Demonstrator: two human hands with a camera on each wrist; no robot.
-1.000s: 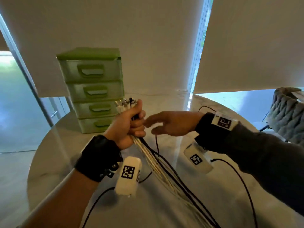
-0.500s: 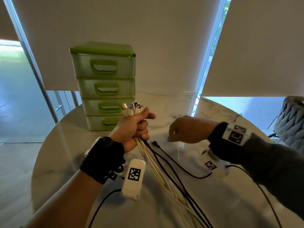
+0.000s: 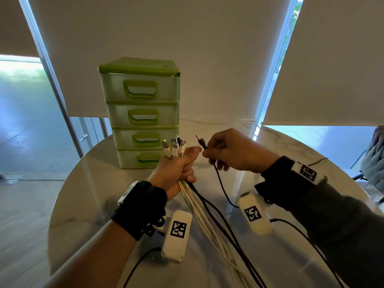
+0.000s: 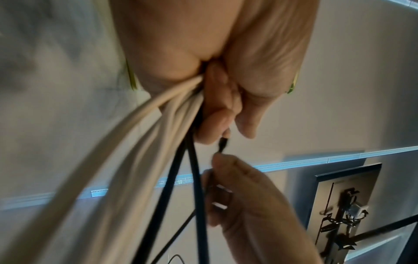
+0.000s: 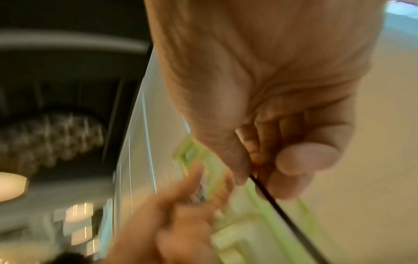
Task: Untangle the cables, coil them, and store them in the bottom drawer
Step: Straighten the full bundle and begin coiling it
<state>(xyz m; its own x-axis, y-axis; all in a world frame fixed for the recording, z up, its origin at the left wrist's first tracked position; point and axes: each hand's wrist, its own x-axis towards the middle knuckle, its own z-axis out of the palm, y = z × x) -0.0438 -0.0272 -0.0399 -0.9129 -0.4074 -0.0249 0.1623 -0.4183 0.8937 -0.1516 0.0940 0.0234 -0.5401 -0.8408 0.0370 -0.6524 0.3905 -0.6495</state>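
left hand (image 3: pixel 180 163) grips white-and-black cable bundle (image 3: pixel 199 202) | right hand (image 3: pixel 234 151) pinches thin black cable (image 3: pixel 220 183) beside it | advice: align plug ends

Cable bundle (image 3: pixel 199 206) hidden inside the left hand (image 3: pixel 176 169) grip, lower run cut off by the head view's bottom edge. Right wrist view smeared with motion blur; green drawer unit (image 5: pixel 226 237) beyond that grip barely readable, bottom drawer partly covered by the left hand

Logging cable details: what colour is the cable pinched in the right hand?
Black cable, clearest in the head view.
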